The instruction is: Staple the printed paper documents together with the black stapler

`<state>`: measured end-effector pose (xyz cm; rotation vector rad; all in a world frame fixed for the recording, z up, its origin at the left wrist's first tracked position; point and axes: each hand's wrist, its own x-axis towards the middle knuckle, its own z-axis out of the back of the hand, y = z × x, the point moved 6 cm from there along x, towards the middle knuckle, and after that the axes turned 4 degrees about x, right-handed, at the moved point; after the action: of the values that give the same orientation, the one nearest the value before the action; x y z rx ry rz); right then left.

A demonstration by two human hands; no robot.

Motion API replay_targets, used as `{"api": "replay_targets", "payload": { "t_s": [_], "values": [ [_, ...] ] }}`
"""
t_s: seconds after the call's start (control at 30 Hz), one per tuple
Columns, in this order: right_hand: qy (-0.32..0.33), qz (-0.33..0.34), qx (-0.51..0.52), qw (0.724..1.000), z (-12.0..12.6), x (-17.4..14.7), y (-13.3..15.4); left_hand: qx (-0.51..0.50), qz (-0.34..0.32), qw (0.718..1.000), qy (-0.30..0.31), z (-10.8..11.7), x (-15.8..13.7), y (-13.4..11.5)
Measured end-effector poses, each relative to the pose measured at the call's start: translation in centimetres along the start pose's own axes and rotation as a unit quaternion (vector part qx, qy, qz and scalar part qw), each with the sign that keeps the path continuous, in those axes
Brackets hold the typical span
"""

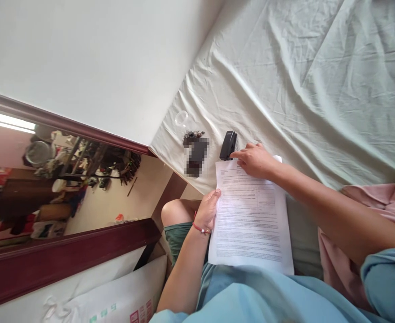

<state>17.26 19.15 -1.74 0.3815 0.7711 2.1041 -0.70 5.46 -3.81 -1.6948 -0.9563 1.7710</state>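
Observation:
My left hand (209,210) grips the left edge of a printed sheet of paper (251,224), thumb on top and the other fingers hidden beneath. The paper lies over my lap, its text facing up. Above its top edge, a small black device that looks like a stapler (228,144) rests on the bedsheet. My right hand (253,159) hovers over the paper's upper part, index finger stretched to the stapler's lower end. I cannot tell whether the fingertip presses on it. Nothing shows in the right hand's grasp.
A pixelated dark object (197,154), a small dark tangled bunch (192,137) and a clear round lid or ring (181,118) lie left of the stapler on the wrinkled bedsheet (301,89). A dark red framed mirror or opening (69,255) and a white printed sack (123,291) are at left.

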Motion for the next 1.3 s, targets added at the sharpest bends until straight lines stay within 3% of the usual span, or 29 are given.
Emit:
{"api": "replay_targets", "payload": {
  "t_s": [0.27,0.53,0.63,0.83,0.93,1.17,1.3],
  "values": [
    [-0.004,-0.028,-0.018,0.999,0.0,0.3,-0.7,0.057,0.029,0.997,0.037,0.5,1.3,-1.3],
    [-0.004,-0.083,-0.021,0.996,1.1,0.1,-0.9,0.059,0.027,0.997,0.053,0.4,1.8,-1.0],
    [0.024,-0.086,-0.031,0.995,2.2,0.0,-1.7,0.069,0.006,0.996,0.051,0.6,1.6,-1.1],
    [0.151,-0.06,0.03,0.986,4.3,-1.2,-4.4,0.066,-0.046,0.996,0.025,1.0,0.7,-1.2],
    [0.205,-0.077,0.026,0.975,5.2,-2.3,-5.6,0.056,-0.055,0.997,0.021,1.0,0.5,-0.9],
    [0.22,-0.166,0.052,0.96,6.3,-3.1,-6.5,0.076,-0.07,0.995,0.008,1.3,0.5,-0.7],
    [0.209,-0.185,0.036,0.96,6.1,-2.8,-6.6,0.076,-0.066,0.995,0.004,1.4,0.8,-0.5]
  ]
}}
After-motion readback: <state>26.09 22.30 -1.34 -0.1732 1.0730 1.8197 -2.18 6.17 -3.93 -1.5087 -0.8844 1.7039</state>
